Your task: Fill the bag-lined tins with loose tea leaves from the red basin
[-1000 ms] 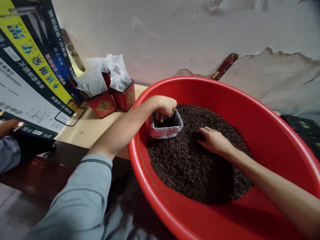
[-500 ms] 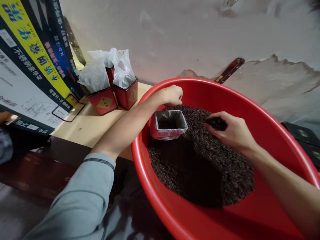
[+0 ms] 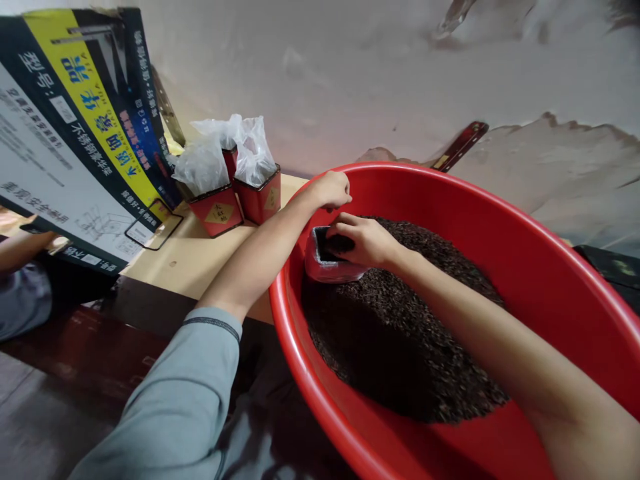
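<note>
A lined red tin [image 3: 334, 272] stands in the large red basin [image 3: 505, 212], beside a heap of dark loose tea leaves [image 3: 425, 333]. My right hand [image 3: 367, 241] is at the tin's mouth, its fingers curled round a small dark object [image 3: 342, 244] that looks like a scoop, partly hidden by the fingers. Just behind the tin, my left hand [image 3: 334, 190] is closed near the basin's rim. What its fingers hold, if anything, is hidden.
Red tins [image 3: 218, 212] with clear plastic bags [image 3: 203, 163] sticking out stand on a wooden board [image 3: 173, 263] at the left. A large printed carton [image 3: 80, 133] leans behind them. Another person's arm [image 3: 27, 252] shows at the left edge.
My right hand has moved left from above the tea heap to the tin's mouth, carrying the dark object. My left hand stays behind the tin. The view has shifted slightly.
</note>
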The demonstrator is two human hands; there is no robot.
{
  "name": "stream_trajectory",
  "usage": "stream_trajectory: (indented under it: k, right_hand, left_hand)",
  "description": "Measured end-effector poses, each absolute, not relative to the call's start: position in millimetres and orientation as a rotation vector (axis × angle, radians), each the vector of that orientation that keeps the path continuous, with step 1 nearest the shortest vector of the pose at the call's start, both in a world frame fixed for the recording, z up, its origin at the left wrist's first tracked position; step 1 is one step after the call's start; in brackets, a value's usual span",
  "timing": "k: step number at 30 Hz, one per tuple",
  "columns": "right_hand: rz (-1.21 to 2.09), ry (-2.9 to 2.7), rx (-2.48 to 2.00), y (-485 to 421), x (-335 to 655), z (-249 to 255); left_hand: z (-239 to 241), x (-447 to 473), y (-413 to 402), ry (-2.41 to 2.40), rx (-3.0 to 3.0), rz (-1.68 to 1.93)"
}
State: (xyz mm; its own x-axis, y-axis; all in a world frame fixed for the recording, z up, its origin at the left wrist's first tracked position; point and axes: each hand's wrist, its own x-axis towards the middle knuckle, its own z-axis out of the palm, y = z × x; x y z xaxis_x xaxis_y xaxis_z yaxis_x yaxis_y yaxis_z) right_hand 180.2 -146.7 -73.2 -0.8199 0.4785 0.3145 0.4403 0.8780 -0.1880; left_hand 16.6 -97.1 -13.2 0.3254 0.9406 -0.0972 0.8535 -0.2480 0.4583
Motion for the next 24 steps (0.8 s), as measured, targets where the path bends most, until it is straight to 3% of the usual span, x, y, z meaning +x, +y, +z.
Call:
stream_trajectory:
  k: [7, 13, 18, 20, 24]
  right_hand:
    - [0.359, -2.520, -0.532, -139.9, 174.1, -69.4]
    - [0.397, -2.539, -0.717, -148.9, 163.2, -62.0]
    - [0.683, -2.493, -0.814, -169.8, 203.0, -31.1]
    - [0.654, -2.399, -0.995, -178.5, 237.2, -27.1]
    - [0.356, -2.357, -1.390, -192.8, 320.3, -53.9]
  left_hand:
    - [-14.1, 19.2, -94.7, 1.548, 2.192, 0.285]
    - [-15.5, 17.0, -93.8, 1.506, 2.168, 0.348]
    - [0.9, 23.1, -112.3, 1.431, 2.225, 0.416]
    - [4.8, 29.9, -123.7, 1.384, 2.253, 0.298]
    - [-10.1, 50.2, -140.7, 1.145, 2.071, -0.301]
